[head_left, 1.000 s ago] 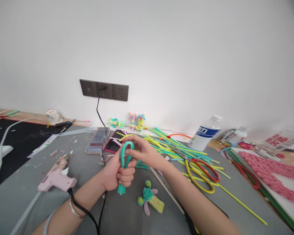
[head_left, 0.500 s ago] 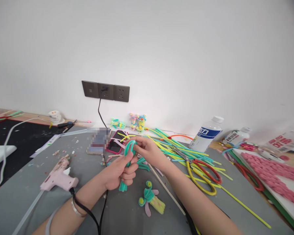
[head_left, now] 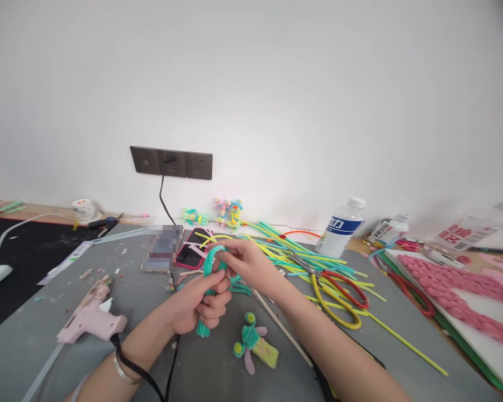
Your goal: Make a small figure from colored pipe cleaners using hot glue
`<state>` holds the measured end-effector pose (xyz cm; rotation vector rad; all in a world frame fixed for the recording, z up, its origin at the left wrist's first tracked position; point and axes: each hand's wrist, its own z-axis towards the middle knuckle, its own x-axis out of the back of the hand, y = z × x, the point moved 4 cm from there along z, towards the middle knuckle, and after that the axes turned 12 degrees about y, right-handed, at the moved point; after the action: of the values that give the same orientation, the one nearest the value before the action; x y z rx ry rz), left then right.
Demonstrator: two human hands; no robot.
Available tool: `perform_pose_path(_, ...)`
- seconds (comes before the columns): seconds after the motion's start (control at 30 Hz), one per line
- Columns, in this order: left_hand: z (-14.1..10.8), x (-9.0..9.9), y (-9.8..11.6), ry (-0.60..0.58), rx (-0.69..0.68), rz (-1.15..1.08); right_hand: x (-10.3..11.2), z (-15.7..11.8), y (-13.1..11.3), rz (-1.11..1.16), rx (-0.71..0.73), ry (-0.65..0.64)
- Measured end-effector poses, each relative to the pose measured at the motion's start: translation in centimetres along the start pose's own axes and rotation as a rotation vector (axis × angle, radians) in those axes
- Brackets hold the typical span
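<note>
A bundle of teal pipe cleaners (head_left: pixel 209 262), bent into a loop at its top, is held between my two hands. My left hand (head_left: pixel 203 301) wraps its fingers round the lower part, and the cut ends stick out below the fist. At the top of the loop, the fingertips of my right hand (head_left: pixel 243 259) pinch the bend; part of the bundle is hidden by the fingers. Below my hands lies a small pipe-cleaner figure (head_left: pixel 255 343) with a teal head, yellow body and lilac limbs. More teal pieces (head_left: pixel 238 286) lie just behind my right wrist.
A pink glue gun (head_left: pixel 92 318) with a black cord lies at left. Scissors (head_left: pixel 339 296) rest on loose yellow and teal pipe cleaners (head_left: pixel 276 245) at right, near a bottle (head_left: pixel 339 229). A phone (head_left: pixel 193 247) and finished figures (head_left: pixel 228 213) are by the wall.
The view has shifted slightly. The teal loop appears wider and turned a little, with more strands showing. Both hands keep their hold on it.
</note>
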<state>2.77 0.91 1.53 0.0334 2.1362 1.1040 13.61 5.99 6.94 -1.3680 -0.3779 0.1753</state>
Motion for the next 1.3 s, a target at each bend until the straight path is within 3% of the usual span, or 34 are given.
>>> perform_pose_path(0.2, -0.3, 0.1, -0.5, -0.068, 0.089, 0.007, 0.6, -0.3, -0.9, 0.167, -0.049, -0.238)
perform_pose_path(0.3, -0.3, 0.0, -0.6, -0.068, 0.081, 0.047, 1.0, -0.2, -0.9, 0.217, -0.063, -0.220)
perform_pose_path(0.57, -0.7, -0.4, 0.2, -0.069, -0.106, 0.053, 2.2, -0.7, -1.1, 0.186, -0.020, -0.129)
perform_pose_path(0.67, -1.0, -0.6, 0.2, -0.124, -0.067, 0.043, 2.9, -1.9, -1.1, 0.136, 0.004, -0.023)
perform_pose_path(0.77, -1.0, -0.6, 0.3, -0.141, -0.030, 0.068, 4.5, -4.6, -0.9, -0.012, 0.066, 0.194)
perform_pose_path(0.83, -0.8, -0.5, 0.4, -0.123, -0.048, 0.089, 6.0, -7.5, -0.2, -0.248, 0.072, 0.358)
perform_pose_path(0.93, -0.4, -0.2, 0.4, -0.081, -0.112, 0.110, 7.8, -13.0, 2.3, -0.685, -0.068, 0.559)
perform_pose_path(1.03, 0.1, 0.1, 0.2, -0.030, -0.180, 0.139, 8.0, -17.9, 5.6, -0.941, -0.260, 0.634)
perform_pose_path(1.1, 0.3, 0.2, 0.1, 0.003, -0.216, 0.166, 7.2, -19.8, 7.2, -1.038, -0.271, 0.659)
perform_pose_path(1.3, 0.8, 0.5, -0.6, 0.037, -0.234, 0.248, 6.0, -20.9, 8.6, -1.092, -0.206, 0.768)
